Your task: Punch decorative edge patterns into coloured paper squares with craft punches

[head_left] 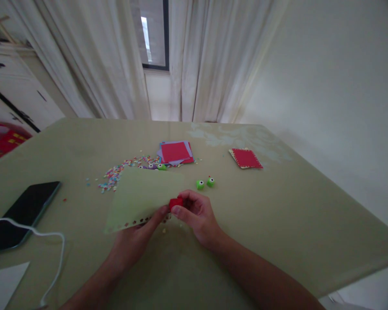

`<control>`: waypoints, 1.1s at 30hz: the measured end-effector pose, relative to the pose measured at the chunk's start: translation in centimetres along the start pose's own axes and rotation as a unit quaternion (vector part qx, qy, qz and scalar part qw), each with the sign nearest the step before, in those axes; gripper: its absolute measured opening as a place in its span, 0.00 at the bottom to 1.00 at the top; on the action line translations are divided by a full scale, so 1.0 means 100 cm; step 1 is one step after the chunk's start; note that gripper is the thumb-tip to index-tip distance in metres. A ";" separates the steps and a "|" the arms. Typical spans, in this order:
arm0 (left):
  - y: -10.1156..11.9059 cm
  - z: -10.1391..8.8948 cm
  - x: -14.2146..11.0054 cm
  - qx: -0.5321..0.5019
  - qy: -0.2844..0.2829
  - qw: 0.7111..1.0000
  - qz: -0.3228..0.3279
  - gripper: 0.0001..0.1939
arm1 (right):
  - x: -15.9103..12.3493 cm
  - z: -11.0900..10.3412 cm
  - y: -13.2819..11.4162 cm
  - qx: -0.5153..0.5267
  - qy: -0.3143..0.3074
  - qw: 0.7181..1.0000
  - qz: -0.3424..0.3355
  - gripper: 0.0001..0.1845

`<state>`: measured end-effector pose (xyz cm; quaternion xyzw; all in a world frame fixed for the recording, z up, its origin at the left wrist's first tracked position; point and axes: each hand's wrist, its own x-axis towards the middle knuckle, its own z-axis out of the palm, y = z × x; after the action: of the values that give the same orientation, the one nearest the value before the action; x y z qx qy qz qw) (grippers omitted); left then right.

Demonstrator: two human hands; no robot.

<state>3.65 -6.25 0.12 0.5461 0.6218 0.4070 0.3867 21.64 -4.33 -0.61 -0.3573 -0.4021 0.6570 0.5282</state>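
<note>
A pale green sheet of paper (145,191) is held by its near edge in my left hand (139,234), fingers underneath and thumb on top. Small punched holes run along that near edge. My right hand (198,215) is closed around a small red craft punch (175,203), which sits at the sheet's near right corner. The tip of my left thumb meets the punch there. Just beyond my right hand stand two small green punches with eye shapes, one (200,184) beside the other (210,181). Another green one (162,166) peeks out behind the sheet beside purple ones (151,166).
Colourful paper confetti (114,174) lies scattered behind the sheet. A stack of red and lilac paper squares (176,152) is farther back; red paper with a punched border (246,158) lies right. At left are a phone (29,206), a white cable (63,249) and white paper (4,284).
</note>
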 end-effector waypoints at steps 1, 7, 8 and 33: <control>0.001 0.000 0.000 -0.008 0.006 1.000 -0.012 0.18 | 0.000 0.000 -0.001 0.002 -0.001 1.000 0.000 0.20; 0.004 0.001 -0.001 -0.033 0.020 0.999 0.014 0.17 | 0.000 0.002 -0.002 0.015 -0.002 1.000 0.003 0.21; 0.004 0.002 0.000 -0.040 0.021 0.999 0.017 0.17 | 0.000 0.002 -0.002 0.017 -0.001 1.000 0.002 0.21; 0.014 0.003 -0.002 -0.116 0.032 0.992 0.029 0.12 | 0.002 -0.009 -0.004 -0.025 -0.059 0.996 -0.059 0.18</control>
<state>4.44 -6.35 1.28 0.5021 0.5665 0.5044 0.4154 22.57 -3.99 -0.62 -0.3062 -0.4692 0.6346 0.5324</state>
